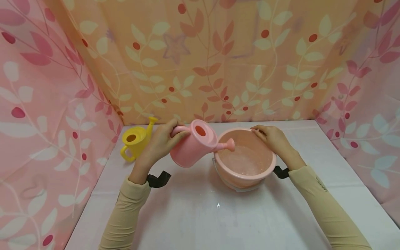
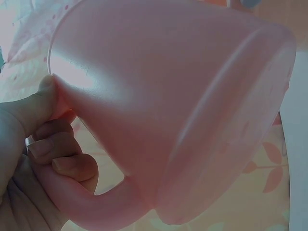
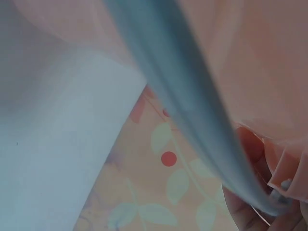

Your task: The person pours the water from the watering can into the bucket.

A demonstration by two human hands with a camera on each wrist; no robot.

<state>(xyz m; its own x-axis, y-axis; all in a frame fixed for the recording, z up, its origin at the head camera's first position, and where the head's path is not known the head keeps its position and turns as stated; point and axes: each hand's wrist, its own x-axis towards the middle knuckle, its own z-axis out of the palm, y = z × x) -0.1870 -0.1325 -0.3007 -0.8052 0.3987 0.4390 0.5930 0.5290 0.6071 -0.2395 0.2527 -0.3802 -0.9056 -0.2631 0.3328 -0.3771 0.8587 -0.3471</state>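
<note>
My left hand [image 1: 160,139] grips the handle [image 2: 91,207] of a pink watering can [image 1: 190,151], with the fingers curled through it and the thumb near the can's top. The can leans to the right, its rose spout [image 1: 230,144] over the left rim of a pink bucket [image 1: 245,177]. Clear liquid with small bubbles shows inside the bucket. At the bucket's back right, my right hand [image 1: 272,137] holds the rim. The right wrist view shows its fingers beside the lug where the grey bail handle [image 3: 178,101] joins the bucket.
A yellow watering can [image 1: 135,147] stands upright at the back left, behind my left forearm. The white tabletop [image 1: 200,218] has a small wet spot in front of the bucket. Leaf-patterned cloth walls [image 1: 218,69] border the back and both sides.
</note>
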